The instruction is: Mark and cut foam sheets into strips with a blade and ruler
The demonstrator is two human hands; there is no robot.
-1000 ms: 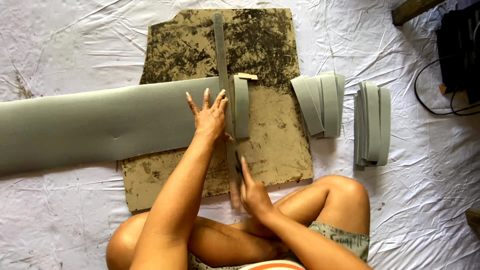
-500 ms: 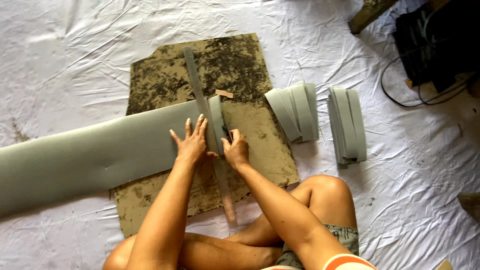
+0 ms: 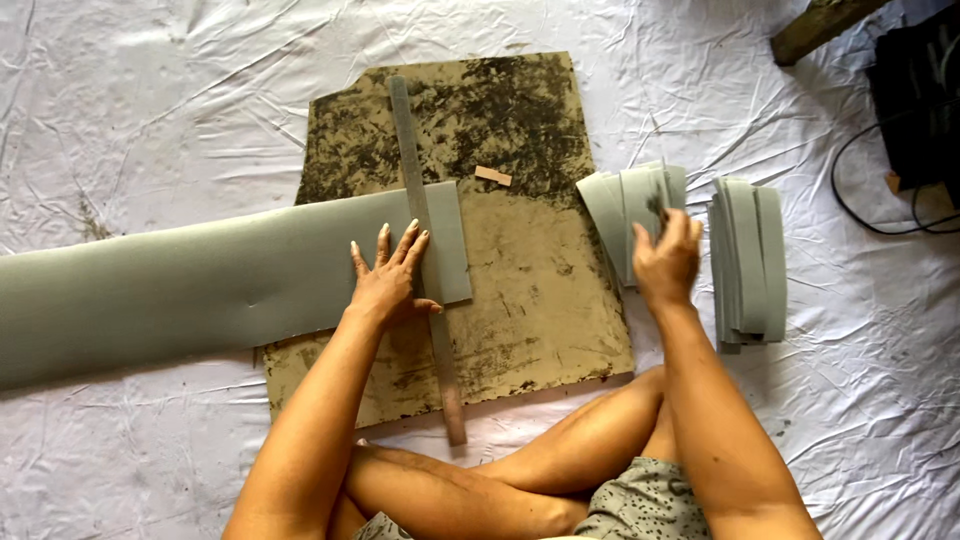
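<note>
The foam sheet (image 3: pixel 200 280), a long grey-green band, runs from the left edge of the frame to the middle, its right end lying on a stained brown board (image 3: pixel 530 290) that sits on a crumpled white cloth (image 3: pixel 150 100). A long metal ruler (image 3: pixel 425 250) lies across the sheet's right end, running from the upper part of the board down past its lower edge, slightly tilted. The left hand (image 3: pixel 385 280) is spread flat, fingers apart, pressing on the foam just left of the ruler, with its fingertips touching the ruler's edge; it grips nothing. The right hand (image 3: pixel 665 260) is over at centre right, on a fanned pile of cut foam strips (image 3: pixel 620 205) that rests against the board's right edge (whether the fingers are closed on a strip or only resting on one, I cannot tell from here). Just beside it to the right lies a second stack of strips (image 3: pixel 750 260), neater and apart from the first. A small tan block (image 3: pixel 492 176) sits on the board above the sheet's end. At the upper right are a black box (image 3: pixel 915 90) and a black cable (image 3: pixel 870 200). The person sits cross-legged at the bottom of the frame.
</note>
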